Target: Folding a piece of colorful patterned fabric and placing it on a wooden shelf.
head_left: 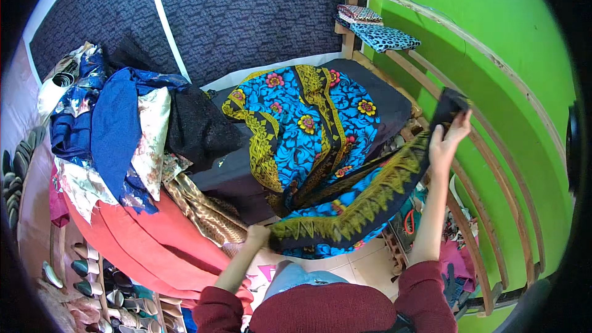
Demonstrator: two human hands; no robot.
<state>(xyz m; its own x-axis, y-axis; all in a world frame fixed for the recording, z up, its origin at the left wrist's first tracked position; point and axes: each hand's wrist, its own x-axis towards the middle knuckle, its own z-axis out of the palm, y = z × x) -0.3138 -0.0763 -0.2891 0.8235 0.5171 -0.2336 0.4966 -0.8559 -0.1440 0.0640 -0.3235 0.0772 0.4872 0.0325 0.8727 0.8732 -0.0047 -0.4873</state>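
A large printed cloth (290,126), bright blue with pink and yellow flowers and a black-and-gold border, lies partly on a dark padded surface (225,188). Its near edge is lifted off and stretched between my two hands. Low and near my body, my left hand (258,236) is closed in a fist around one end of that border. My right hand (450,139), raised farther out to the right, pinches the other end, where a dark corner sticks up past the fingers. Between them the border runs slantwise, slightly blurred, and the rest of the cloth sags in folds behind it.
Heaped fabrics (117,129) in blue, white floral and black lie at the left, over a coral cloth (142,234). Several shoes (89,268) stand on a rack at lower left. Wooden rails (493,142) line the green wall; folded cloths (376,31) rest at their far end.
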